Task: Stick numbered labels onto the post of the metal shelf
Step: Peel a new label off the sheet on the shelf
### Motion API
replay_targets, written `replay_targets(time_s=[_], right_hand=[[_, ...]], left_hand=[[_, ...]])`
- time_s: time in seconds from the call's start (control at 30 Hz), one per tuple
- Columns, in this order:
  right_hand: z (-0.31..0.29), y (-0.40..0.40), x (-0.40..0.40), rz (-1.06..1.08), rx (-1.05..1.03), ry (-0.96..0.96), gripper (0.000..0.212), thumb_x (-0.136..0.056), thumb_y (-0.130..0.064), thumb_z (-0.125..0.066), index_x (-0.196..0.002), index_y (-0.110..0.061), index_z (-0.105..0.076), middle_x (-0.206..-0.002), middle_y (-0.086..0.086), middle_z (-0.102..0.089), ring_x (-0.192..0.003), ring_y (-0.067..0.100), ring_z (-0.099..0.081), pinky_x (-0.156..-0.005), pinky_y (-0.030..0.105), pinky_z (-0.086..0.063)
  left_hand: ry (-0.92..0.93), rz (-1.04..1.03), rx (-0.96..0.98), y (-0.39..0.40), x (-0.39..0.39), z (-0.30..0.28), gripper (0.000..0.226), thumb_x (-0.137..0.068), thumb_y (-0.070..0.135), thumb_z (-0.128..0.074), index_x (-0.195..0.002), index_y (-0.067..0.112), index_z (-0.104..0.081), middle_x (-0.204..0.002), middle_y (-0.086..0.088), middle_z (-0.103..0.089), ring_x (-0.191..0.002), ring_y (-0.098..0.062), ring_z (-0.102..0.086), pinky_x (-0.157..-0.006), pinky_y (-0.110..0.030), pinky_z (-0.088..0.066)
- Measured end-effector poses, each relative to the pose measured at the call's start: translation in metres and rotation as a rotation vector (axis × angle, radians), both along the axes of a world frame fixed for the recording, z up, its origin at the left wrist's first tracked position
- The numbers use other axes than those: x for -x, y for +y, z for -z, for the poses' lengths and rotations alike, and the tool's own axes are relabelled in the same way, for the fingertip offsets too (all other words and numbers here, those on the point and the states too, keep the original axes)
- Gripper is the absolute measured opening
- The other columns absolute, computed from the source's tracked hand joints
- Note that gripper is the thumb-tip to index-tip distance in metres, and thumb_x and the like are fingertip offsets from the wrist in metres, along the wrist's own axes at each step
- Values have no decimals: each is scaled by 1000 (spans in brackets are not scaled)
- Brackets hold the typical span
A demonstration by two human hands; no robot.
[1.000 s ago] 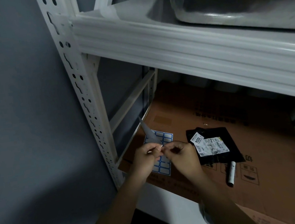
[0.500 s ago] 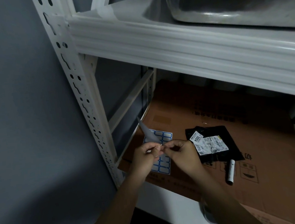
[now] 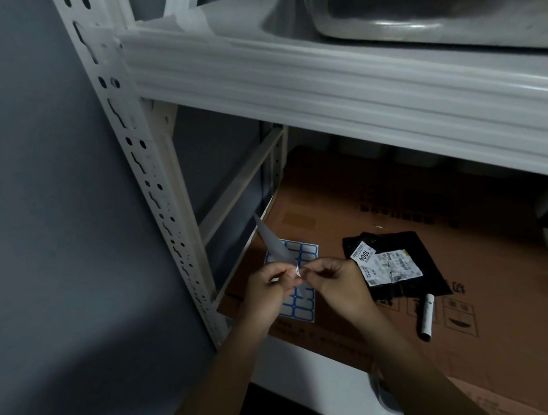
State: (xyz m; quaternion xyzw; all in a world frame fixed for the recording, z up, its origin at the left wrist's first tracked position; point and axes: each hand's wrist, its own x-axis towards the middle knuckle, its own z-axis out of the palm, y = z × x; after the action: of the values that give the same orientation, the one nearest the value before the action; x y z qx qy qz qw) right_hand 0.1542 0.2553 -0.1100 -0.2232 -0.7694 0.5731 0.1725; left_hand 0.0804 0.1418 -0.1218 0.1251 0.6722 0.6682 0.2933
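Peeling a small label (image 3: 297, 271) between pinched fingertips, my left hand (image 3: 268, 287) holds the grey backing strip (image 3: 275, 243) while my right hand (image 3: 335, 281) tugs; the perforated white metal post (image 3: 158, 201) waits just left, label sheet (image 3: 296, 285) beneath on brown cardboard (image 3: 444, 255).

Both forearms enter from 6 o'clock and converge toward frame centre. Left hand (image 3: 268, 285) at 9 o'clock of the right hand (image 3: 335, 279), fingertips nearly meeting. Left fingers curled, thumb and forefinger pinching a thin sheet that sticks up toward 12 o'clock. Right thumb and forefinger pinch at the same spot, other fingers curled under. Wrists bare.
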Motion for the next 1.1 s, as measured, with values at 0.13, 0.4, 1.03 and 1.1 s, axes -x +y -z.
replay_targets(time_s=[0.13, 0.4, 1.03, 1.1], right_hand=[[-1, 0, 1, 5, 9, 9, 19, -84, 3, -63, -76, -12, -74, -74, -3, -72, -68, 1, -64, -70, 11, -48], [2, 2, 2, 60, 37, -20, 22, -83, -1, -66, -71, -18, -71, -70, -6, -69, -67, 1, -62, -70, 16, -48], [-1, -2, -1, 32, -161, -14, 14, -83, -2, -66, -77, -14, -69, -73, -10, -66, -73, -2, -59, -72, 7, -42], [1, -1, -1, 47, -125, -17, 13, -83, -1, -65, -78, -13, -69, -74, -9, -66, -72, -2, -59, -73, 7, -43]], left_hand=[[9, 0, 6, 1, 0, 1, 18, -93, 7, -55, -85, 20, -64, -97, -5, -69, -91, -13, -67, -76, -19, -52], [-40, 29, 16, 6, -1, 2, 16, -98, 6, -44, -92, 13, -57, -102, -7, -65, -87, -8, -67, -73, -15, -54], [-267, -21, -58, 14, 2, -4, 36, -96, 26, -52, -128, 10, -53, -113, -9, -66, -92, -16, -69, -83, -25, -55], [-287, -41, -62, 14, 2, -4, 32, -97, 23, -51, -126, 11, -54, -115, -9, -64, -87, -15, -69, -81, -25, -55]])
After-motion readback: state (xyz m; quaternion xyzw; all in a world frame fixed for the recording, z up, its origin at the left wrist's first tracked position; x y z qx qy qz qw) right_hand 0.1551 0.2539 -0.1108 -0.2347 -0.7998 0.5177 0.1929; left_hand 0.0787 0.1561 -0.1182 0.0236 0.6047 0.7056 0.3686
